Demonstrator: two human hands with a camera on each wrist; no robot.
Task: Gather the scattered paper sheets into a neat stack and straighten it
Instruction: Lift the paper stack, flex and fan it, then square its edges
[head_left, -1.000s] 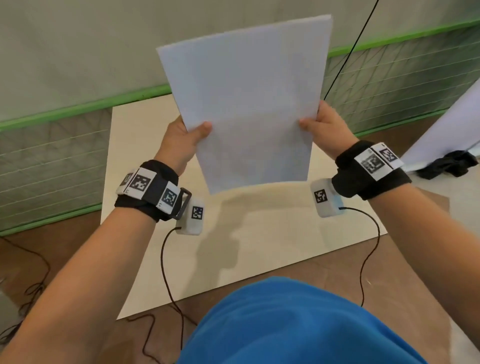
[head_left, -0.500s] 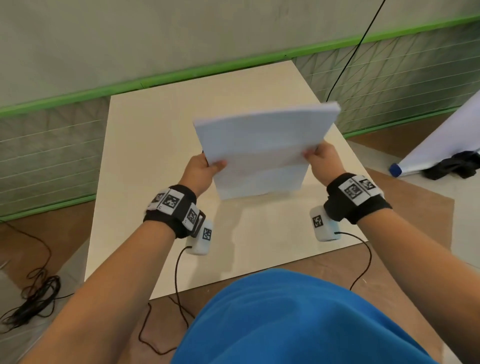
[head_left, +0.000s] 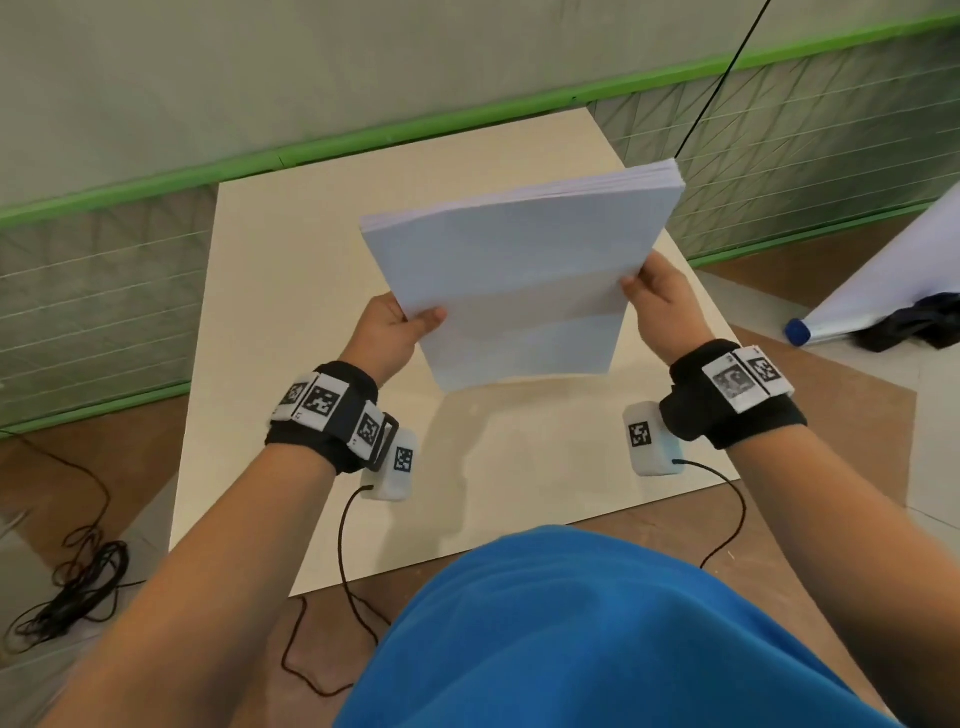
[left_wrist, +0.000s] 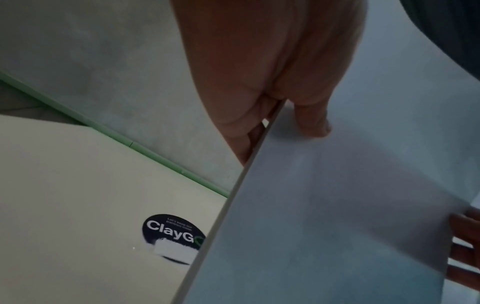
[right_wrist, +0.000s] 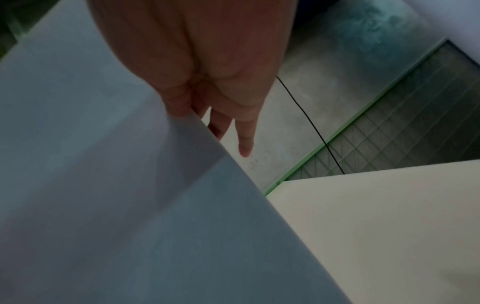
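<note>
A stack of white paper sheets (head_left: 519, 275) stands nearly on edge over the cream table (head_left: 291, 270), tilted away from me, its bottom edge at or just above the tabletop. My left hand (head_left: 395, 327) pinches the stack's left edge, thumb on the near face. My right hand (head_left: 657, 306) pinches the right edge the same way. In the left wrist view the thumb lies on the paper stack (left_wrist: 337, 205) and the fingers are behind it. The right wrist view shows the paper stack (right_wrist: 130, 205) with fingers behind its edge.
A round black ClayGo sticker (left_wrist: 171, 232) is on the table near the stack. A green-trimmed wall (head_left: 363, 140) runs behind the table. A rolled white sheet with a blue cap (head_left: 857, 306) lies on the floor at right. Loose cables (head_left: 72, 587) lie at left.
The stack has come down from high in front of me to the tabletop, tilting away. Both hands went down with it and kept their hold on its sides.
</note>
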